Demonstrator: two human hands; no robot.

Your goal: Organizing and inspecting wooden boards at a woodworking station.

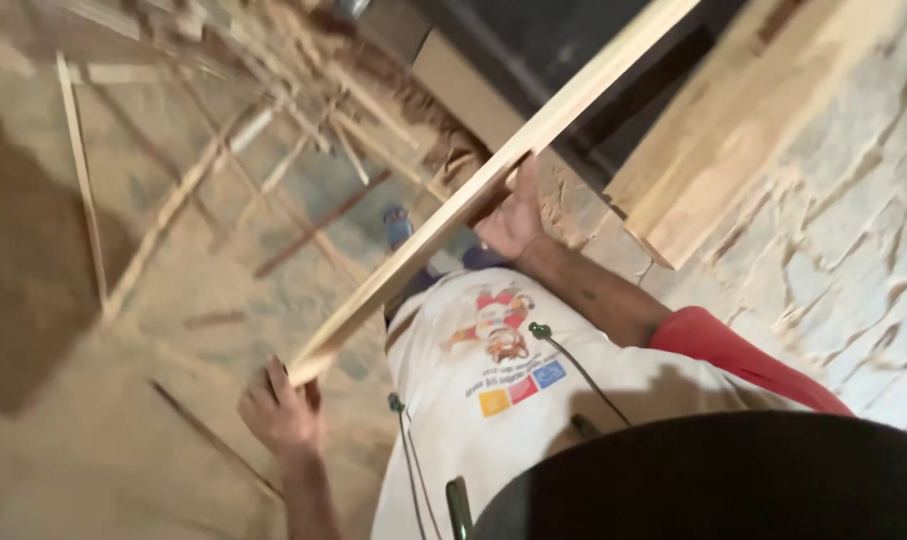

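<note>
Head view, blurred, looking steeply down your front. Your left hand [279, 410] is curled around the near end of a long pale wooden plank [494, 175], fingers wrapped over the cut end, thumb side hidden behind the wood. Your right hand [514, 220] is up along the plank, about midway, palm cupped under its lower edge with fingers closed against it; exact finger wrap is partly hidden by the board. The plank runs diagonally from the left hand up and away past the right hand, out of the top of the picture. It is off the floor, carried on both hands. This spread grip looks meant to balance a long piece: one hand steers the end, the other takes the weight near the middle.

Beyond the right hand, to its right, a stack of thicker pale boards [714, 130] rests against a dark machine body [574, 50]; whether the plank touches either, can't tell. Right of that, a rough whitish stone wall [854, 220].

Left of and beyond the left hand, the sawdust-covered floor [94, 440] carries loose thin wood strips [84, 190], scattered and crossing each other, well apart from both hands. A foot in a blue shoe [398, 225] shows just under the plank between your hands.

Near you: white printed shirt [494, 380], red sleeve [734, 355] on the right arm, thin cables hanging down the chest.
</note>
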